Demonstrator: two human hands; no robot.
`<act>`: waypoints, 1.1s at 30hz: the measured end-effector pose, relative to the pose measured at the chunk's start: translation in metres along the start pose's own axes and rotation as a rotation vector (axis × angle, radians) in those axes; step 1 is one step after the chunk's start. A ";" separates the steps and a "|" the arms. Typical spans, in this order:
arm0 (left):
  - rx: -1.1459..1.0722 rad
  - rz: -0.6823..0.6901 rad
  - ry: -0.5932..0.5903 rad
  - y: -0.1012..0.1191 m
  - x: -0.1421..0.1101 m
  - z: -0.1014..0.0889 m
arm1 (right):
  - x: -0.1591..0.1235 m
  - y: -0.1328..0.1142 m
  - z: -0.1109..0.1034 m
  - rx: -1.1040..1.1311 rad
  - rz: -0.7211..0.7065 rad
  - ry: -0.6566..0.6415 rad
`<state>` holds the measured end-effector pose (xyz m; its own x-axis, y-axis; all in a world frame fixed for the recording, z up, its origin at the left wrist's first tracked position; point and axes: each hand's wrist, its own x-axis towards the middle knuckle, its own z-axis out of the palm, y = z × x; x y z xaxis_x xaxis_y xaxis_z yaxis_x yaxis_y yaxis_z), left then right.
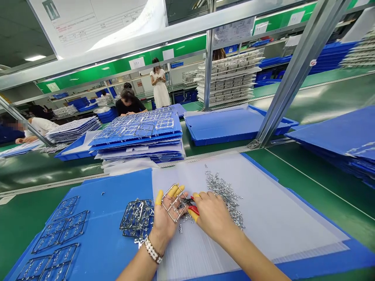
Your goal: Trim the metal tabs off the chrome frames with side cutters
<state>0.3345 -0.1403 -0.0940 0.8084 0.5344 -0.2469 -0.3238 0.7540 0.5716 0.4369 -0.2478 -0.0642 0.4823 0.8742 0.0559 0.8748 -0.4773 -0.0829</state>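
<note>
In my left hand, palm up with yellow finger covers on, lies a small rectangular sprue frame of shiny bars, held by the fingers. My right hand grips red-handled nippers, whose dark jaws reach to the frame's right side. Just below the jaws, a few small silvery parts lie on the white sheet. A larger heap of these silvery parts spreads behind my right hand. Left of my left hand, a pile of shiny sprue frames sits on the blue sheet.
More sprue frames lie flat at the left. Beyond the bench edge stand a stack of loaded blue sheets and a blue tray. A slanted metal post rises at the right. Several people work or stand in the background.
</note>
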 end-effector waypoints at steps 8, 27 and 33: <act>0.090 0.073 0.072 -0.003 0.000 0.001 | 0.004 -0.007 0.000 -0.027 -0.011 -0.001; 0.075 0.121 0.102 0.000 0.002 0.001 | -0.005 -0.025 0.001 0.039 -0.063 -0.002; 0.102 0.160 0.130 -0.004 0.002 0.001 | -0.005 -0.026 -0.001 0.046 -0.067 -0.025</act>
<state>0.3378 -0.1428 -0.0965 0.6782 0.6940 -0.2415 -0.3864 0.6164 0.6861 0.4121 -0.2394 -0.0617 0.4208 0.9064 0.0376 0.9019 -0.4135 -0.1253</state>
